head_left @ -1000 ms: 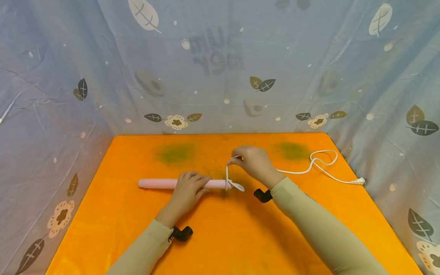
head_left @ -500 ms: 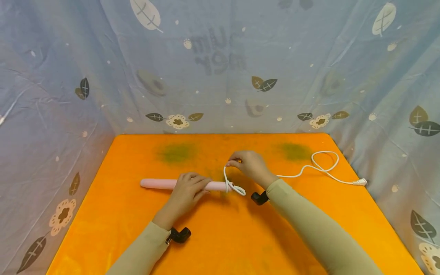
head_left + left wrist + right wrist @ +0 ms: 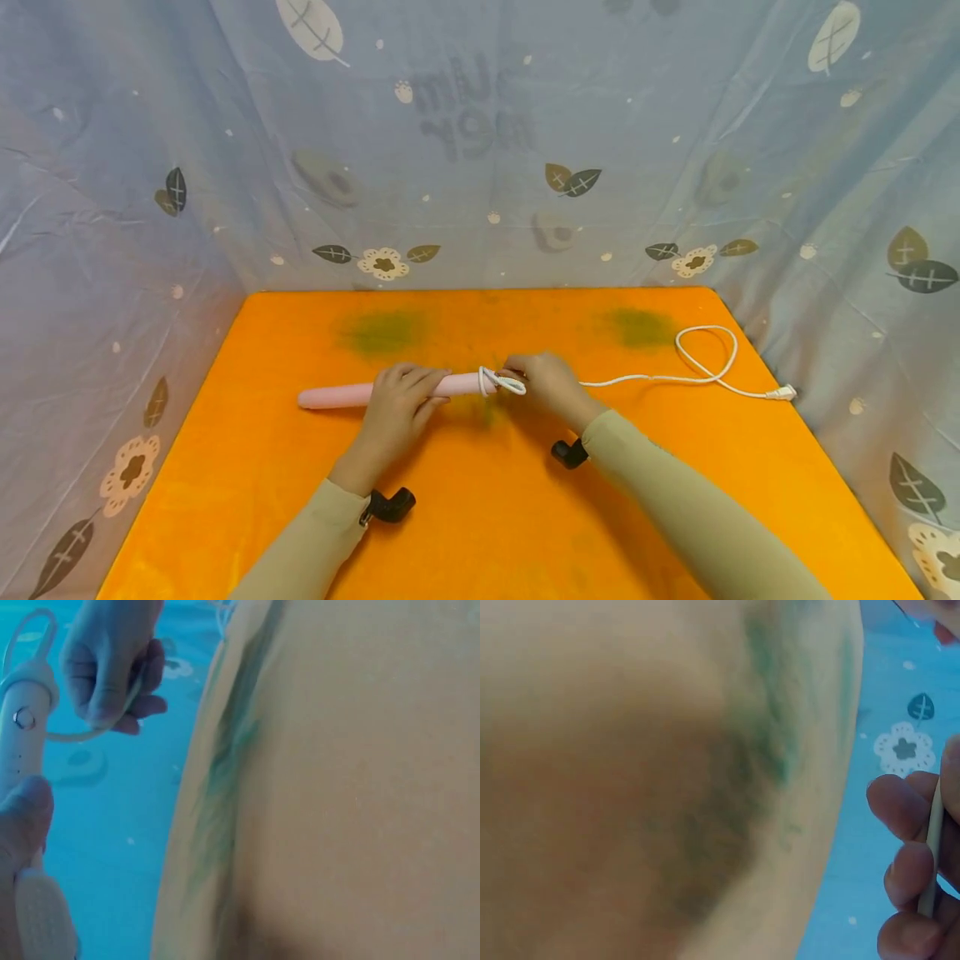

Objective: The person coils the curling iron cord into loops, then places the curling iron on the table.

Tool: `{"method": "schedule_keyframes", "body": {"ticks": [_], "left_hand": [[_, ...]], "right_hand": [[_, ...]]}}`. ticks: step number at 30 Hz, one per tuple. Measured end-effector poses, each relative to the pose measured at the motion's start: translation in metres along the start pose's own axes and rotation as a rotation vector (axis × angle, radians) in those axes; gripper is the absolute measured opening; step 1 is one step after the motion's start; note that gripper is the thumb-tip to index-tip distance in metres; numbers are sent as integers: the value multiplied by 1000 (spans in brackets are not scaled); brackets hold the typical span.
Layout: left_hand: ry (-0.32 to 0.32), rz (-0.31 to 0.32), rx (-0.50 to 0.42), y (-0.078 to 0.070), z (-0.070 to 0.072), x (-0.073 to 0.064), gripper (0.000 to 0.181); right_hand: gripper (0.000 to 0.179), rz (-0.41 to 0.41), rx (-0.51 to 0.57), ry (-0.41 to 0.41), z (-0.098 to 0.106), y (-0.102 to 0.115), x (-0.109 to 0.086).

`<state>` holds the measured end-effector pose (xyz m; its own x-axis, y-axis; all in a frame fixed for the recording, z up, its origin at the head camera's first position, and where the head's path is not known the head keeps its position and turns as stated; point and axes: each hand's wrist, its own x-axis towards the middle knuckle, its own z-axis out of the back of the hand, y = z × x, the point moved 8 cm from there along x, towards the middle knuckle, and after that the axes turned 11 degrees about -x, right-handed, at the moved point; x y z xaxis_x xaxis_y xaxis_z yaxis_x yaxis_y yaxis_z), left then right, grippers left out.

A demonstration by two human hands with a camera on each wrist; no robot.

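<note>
- The left hand (image 3: 401, 408) grips the pink wand (image 3: 337, 396), fingers over its middle and thumb along the near side
- The right hand (image 3: 551, 387) pinches the white cord (image 3: 615, 381) just beyond the wand's right end
- The wand lies lengthwise between the tabletop's (image 3: 480, 517) left and right edges, left end a little lower; whether its right end touches the surface cannot be told
- The cord wraps that right end and juts out in a loop, then runs to a plug (image 3: 782, 392) at the tabletop's right edge
- The wraps could slide off, since they sit close to the tip and look loose
- The wand could twist if the left hand slackens while the right pulls
- The far-right slack crosses itself in 1 loop, so a tug might tangle it
- No brand shows; the wand's small marks by its ring-shaped button (image 3: 24, 718) are unreadable
- Faint letters (image 3: 472, 108) on the curtain (image 3: 637, 108) look reversed, perhaps "summer"
</note>
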<state>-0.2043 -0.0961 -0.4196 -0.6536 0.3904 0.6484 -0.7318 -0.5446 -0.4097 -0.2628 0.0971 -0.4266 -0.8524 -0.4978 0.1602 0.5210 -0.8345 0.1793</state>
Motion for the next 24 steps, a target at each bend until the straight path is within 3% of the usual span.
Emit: {"method": "schedule_keyframes", "body": {"ticks": [5,10,19,24], "left_hand": [[-47,54,23,3,4,3,44],[-76,88,33,7,6,4,44],[-95,125,45,14,7,8,42],[-108,181,50,23,12,11,41]], "right_hand": [[19,55,-28,-5,-5,15,-9],[20,157,-40,-80,0,36,-17],[16,160,-56,-108,-2,45,-30],[18,234,-58,-115,2,56,-41]]}}
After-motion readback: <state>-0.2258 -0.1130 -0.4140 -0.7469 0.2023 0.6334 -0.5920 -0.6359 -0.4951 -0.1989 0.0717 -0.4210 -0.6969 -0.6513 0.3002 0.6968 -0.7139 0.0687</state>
